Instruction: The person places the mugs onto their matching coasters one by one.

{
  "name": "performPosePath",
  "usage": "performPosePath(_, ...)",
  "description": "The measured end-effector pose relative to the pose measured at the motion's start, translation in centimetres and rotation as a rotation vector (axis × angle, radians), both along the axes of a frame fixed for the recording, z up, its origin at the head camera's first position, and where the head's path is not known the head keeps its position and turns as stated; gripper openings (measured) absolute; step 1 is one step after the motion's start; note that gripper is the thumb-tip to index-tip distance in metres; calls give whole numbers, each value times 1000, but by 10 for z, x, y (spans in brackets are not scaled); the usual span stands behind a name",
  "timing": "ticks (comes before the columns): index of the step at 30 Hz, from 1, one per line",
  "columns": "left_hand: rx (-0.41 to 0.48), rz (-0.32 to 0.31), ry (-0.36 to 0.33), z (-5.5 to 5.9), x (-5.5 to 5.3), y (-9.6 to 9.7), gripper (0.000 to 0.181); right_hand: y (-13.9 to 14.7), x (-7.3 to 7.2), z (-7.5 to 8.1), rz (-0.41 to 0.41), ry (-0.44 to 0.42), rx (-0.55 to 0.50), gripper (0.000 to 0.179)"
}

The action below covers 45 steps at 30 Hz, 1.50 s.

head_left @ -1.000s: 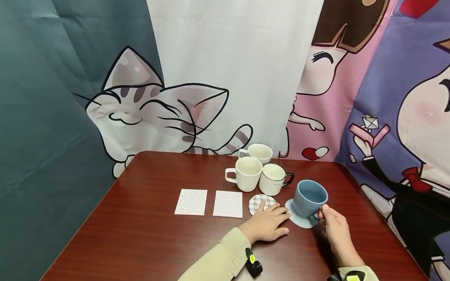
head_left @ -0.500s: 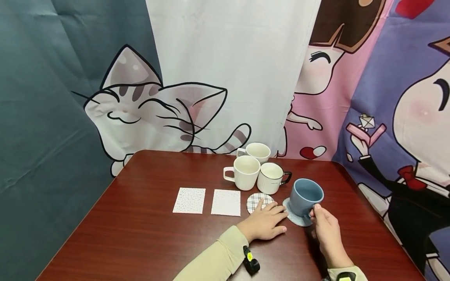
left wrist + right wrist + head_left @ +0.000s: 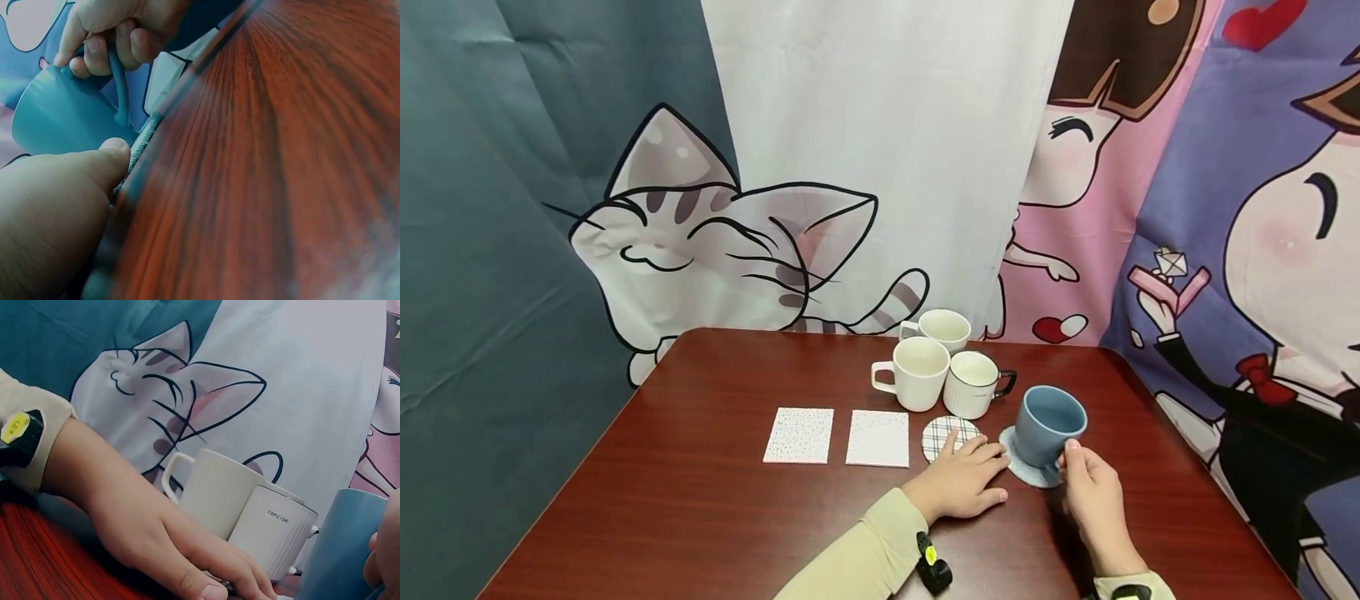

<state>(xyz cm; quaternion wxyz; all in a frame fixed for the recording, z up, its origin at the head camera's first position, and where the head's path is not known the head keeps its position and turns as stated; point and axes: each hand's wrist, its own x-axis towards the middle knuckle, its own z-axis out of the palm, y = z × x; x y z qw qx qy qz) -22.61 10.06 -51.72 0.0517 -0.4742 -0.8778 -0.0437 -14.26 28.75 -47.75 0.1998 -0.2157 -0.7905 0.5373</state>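
A blue mug (image 3: 1049, 425) sits over a round pale-blue coaster (image 3: 1034, 477) at the right of the table. Thumb and fingers of my right hand (image 3: 1096, 504) pinch its handle, which the left wrist view shows as a blue loop (image 3: 119, 90). My left hand (image 3: 957, 482) lies palm down with its fingers spread. Its fingertips reach the left edge of the pale-blue coaster, and one finger overlaps a round plaid coaster (image 3: 936, 433). In the right wrist view, my left hand (image 3: 144, 531) is low in front of the white mugs.
Behind the coasters stand a ribbed white mug (image 3: 919, 375), a white mug with a black handle (image 3: 972, 385) and another white mug (image 3: 945, 328). Two square speckled coasters, one left (image 3: 799, 435) and one right (image 3: 877, 438), lie on the brown table (image 3: 685, 508). A cartoon curtain (image 3: 850, 125) hangs behind.
The head view has shifted slightly. My right hand has moved a little to the left with the blue mug in its grip. My left hand stays in place.
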Motion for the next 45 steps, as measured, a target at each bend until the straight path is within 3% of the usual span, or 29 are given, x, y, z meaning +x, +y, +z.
performPosePath(8, -14, 11, 10, -1, 2, 1, 57, 1, 2, 0, -24, -7, 50, 49)
performPosePath(17, -4, 5, -8, 1, 2, -1, 58, 2, 3, 0, 82, -12, -83, 50)
performPosePath(23, -6, -12, -10, -2, 2, -3, 59, 4, 4, -3, 104, -7, -87, 53)
performPosePath(31, -17, -33, 43, -1, 1, -5, 59, 15, 0, -10, 140, 84, -126, 48)
performPosePath(34, -16, -54, 34, 0, 1, -8, 58, 20, 1, -13, 59, 122, -39, 41)
performPosePath(40, 9, -75, 7, 0, -5, -26, 56, 30, -1, -13, -178, 253, 259, 20)
performPosePath(45, 41, -44, 29, -1, -12, -47, 53, 35, -10, -1, -232, 429, 380, 12)
